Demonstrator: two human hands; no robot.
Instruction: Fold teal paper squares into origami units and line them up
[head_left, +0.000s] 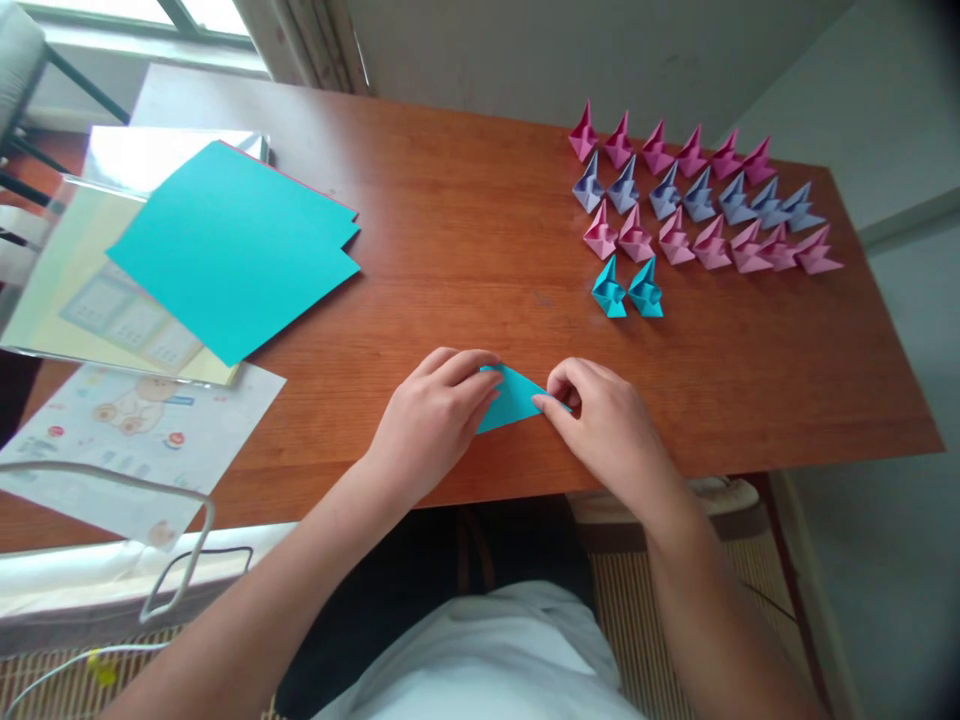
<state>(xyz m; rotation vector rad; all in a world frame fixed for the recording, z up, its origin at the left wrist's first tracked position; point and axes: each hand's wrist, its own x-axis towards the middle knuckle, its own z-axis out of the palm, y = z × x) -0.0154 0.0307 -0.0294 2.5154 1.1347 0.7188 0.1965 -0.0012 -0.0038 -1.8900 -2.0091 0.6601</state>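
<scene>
A turquoise piece of folded paper (516,398) lies near the front edge of the table, its shape tapering to the right. My left hand (442,410) is closed on its left end, fingers bent over the paper. At its right tip, my right hand (592,405) pinches the paper between thumb and finger. Beyond my hands stand two finished turquoise paper figures (628,290) with pointed tops. Behind these are rows of similar folded figures: light pink ones (675,238), lavender ones (699,195) and dark pink ones (691,153).
Large turquoise sheets (240,240) are stacked at the left, over a clear-covered yellowish pack (60,270). A printed sheet with a bear (225,420) lies nearer me. A pale cable (112,475) crosses it. The wooden table (450,220) meets a wall behind.
</scene>
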